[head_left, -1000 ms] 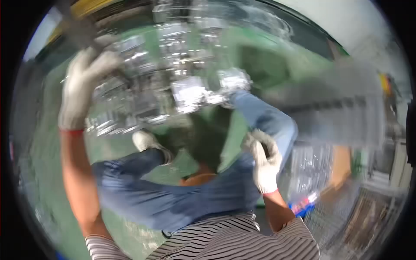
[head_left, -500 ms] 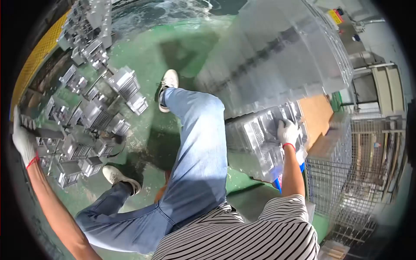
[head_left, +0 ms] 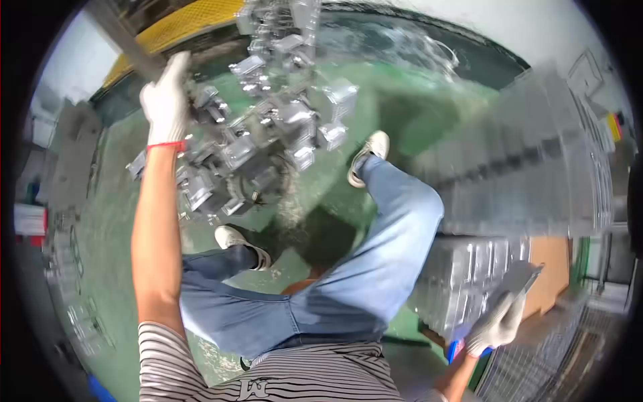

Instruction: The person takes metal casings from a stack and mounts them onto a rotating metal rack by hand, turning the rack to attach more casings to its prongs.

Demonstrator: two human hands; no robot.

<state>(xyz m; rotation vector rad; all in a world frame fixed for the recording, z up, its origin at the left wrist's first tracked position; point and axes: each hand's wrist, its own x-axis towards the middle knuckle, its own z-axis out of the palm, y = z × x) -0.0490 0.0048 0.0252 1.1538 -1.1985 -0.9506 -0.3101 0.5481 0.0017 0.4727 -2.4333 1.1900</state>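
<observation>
My left hand (head_left: 166, 100), in a white glove, is at the upper left, its fingers closed at the lower end of a long grey bar (head_left: 124, 40). Beneath and beside it, a cluster of silvery finned metal parts (head_left: 241, 151) hangs or stands above the green floor; blur hides how they are held. At the lower right my gloved right hand (head_left: 497, 327) grips a flat grey metal piece (head_left: 514, 280). This piece is over the right edge of a stack of clear plastic trays (head_left: 459, 275) with shiny moulded pockets.
A tall translucent grey stack (head_left: 516, 167) stands right of my knee. Brown cardboard (head_left: 549, 268) and wire mesh cages (head_left: 536, 358) are at the right. A yellow mesh panel (head_left: 191, 25) crosses the upper left. My shoes are on the green floor (head_left: 295, 208).
The view has swung left since half a second ago. My right hand has left the tray pockets and now holds a grey metal piece. My left hand remains at the bar.
</observation>
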